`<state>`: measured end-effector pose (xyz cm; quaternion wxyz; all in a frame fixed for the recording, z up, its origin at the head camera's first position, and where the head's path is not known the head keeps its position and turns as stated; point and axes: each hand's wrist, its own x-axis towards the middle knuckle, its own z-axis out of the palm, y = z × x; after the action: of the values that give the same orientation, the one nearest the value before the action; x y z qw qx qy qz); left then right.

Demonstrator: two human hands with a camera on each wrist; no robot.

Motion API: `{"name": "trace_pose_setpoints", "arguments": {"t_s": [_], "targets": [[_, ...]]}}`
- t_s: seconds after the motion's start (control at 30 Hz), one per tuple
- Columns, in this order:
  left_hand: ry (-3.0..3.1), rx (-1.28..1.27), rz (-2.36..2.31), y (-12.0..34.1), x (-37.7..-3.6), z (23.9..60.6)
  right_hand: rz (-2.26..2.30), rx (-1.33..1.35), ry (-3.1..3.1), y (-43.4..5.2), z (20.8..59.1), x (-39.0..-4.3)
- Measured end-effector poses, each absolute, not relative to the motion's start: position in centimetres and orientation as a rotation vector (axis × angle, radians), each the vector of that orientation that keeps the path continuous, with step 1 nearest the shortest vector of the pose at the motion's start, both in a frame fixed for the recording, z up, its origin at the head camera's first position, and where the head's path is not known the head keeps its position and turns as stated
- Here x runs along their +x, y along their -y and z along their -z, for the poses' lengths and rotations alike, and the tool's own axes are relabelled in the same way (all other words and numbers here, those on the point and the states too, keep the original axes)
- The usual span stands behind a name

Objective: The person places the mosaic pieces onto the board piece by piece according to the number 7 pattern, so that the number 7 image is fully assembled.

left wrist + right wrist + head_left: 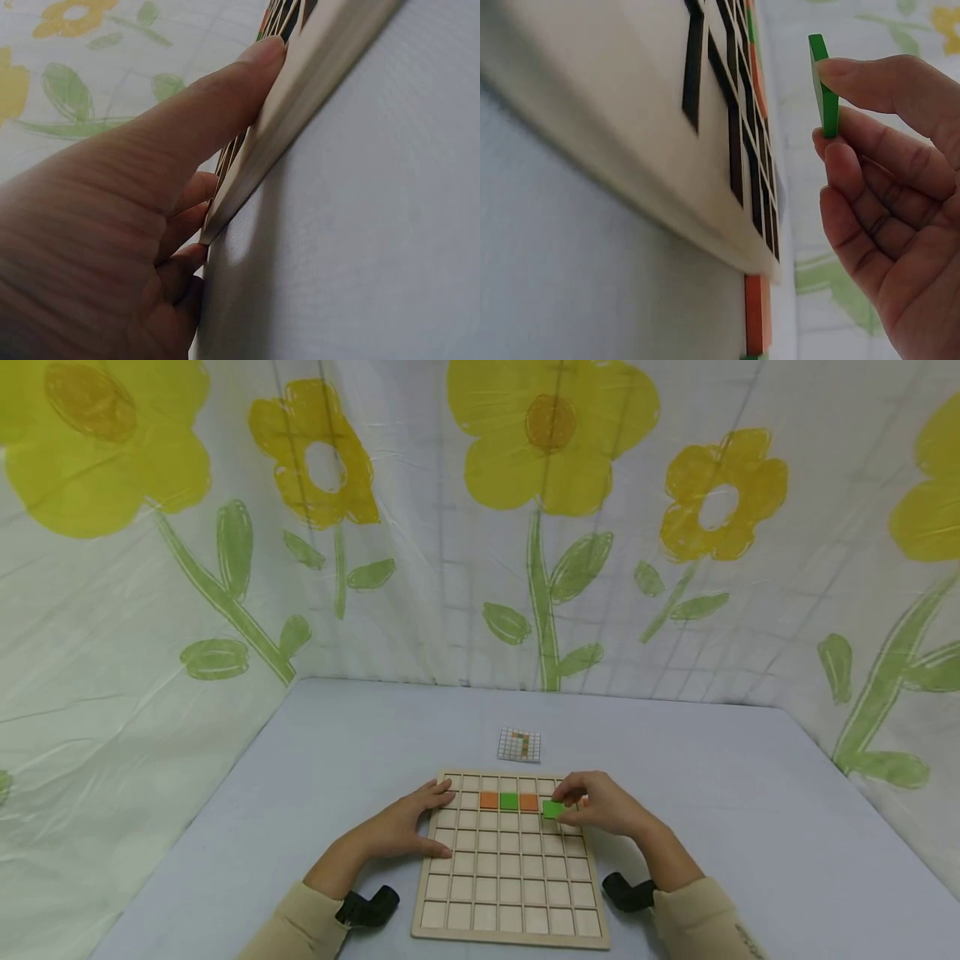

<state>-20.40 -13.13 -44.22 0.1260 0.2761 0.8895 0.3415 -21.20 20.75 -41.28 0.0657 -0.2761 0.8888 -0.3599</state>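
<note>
Flat on the pale table (360, 727), the wooden board (510, 864) looks stiff and moderately light, best steadied by its rim, where the left hand (405, 822) rests, fingers spread and not clenched. The right hand (600, 806) pinches the green tile (552, 810) between thumb and fingers, raised above the board's right side. That tile seems light, rigid, perhaps slick; its edges should give the surest hold.

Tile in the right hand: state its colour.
Green. The right wrist view best shows the tile, pinched by the right hand.
</note>
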Motion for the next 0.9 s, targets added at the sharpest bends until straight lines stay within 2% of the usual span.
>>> {"name": "trace_pose_setpoints", "arguments": {"t_s": [0.37, 0.9], "targets": [[-2.588, 0.804, -0.999, 13.1, -20.5, 44.3, 1.153, -0.953, -2.594, -18.8, 41.2, -21.7], [-2.583, 0.797, -1.005, 13.1, -20.4, 44.2, 1.155, -0.778, -2.537, -17.4, 42.1, -22.0]]}}
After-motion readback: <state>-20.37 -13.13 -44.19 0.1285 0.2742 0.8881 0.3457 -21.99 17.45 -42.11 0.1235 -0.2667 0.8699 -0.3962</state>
